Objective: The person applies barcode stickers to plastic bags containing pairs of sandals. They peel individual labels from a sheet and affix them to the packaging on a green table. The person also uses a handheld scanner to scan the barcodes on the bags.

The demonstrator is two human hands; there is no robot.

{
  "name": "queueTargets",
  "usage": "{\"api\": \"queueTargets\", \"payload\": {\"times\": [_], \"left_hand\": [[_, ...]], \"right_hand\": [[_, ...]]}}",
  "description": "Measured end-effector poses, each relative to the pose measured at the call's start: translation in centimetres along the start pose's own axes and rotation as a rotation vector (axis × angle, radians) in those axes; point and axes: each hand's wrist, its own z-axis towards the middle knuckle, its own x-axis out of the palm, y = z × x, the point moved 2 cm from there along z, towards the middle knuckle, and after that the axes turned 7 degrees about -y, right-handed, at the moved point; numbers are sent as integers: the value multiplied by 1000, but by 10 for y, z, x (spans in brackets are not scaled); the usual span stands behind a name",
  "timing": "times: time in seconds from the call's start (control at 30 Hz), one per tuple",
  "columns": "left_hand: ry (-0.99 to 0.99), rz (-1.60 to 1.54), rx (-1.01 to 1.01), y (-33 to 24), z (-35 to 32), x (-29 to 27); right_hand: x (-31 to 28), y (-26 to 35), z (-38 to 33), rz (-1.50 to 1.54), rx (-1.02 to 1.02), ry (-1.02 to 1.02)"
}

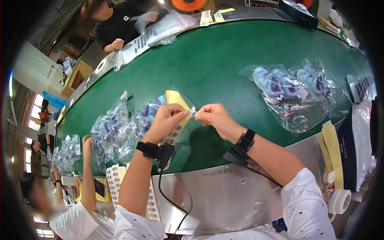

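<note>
Close together over the green belt, both my hands are closed in a pinch. My left hand grips a yellow-backed sheet of barcode labels, its yellow end sticking up past the fingers. Between the two hands is a small whitish piece, pinched by my right hand; too small to make out fully, it looks like a label. Behind my left hand lies a clear bag with light blue and purple shoes, partly hidden by the hand and sheet.
More bagged shoes lie at left and right. A co-worker's hand touches the left bags; another person stands across the belt. On the metal ledge are label sheets. A dark box and white roll sit at right.
</note>
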Motion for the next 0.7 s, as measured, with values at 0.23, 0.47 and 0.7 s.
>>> {"api": "queueTargets", "payload": {"times": [0.23, 0.47, 0.7], "left_hand": [[-113, 8, -3, -1, 0, 0], [-103, -21, -90, -4, 6, -6], [-382, -561, -113, 15, -13, -91]], "right_hand": [[-4, 8, 0, -15, 24, 13], [-13, 18, 8, -36, 94, 80], [-72, 20, 16, -67, 206, 20]]}}
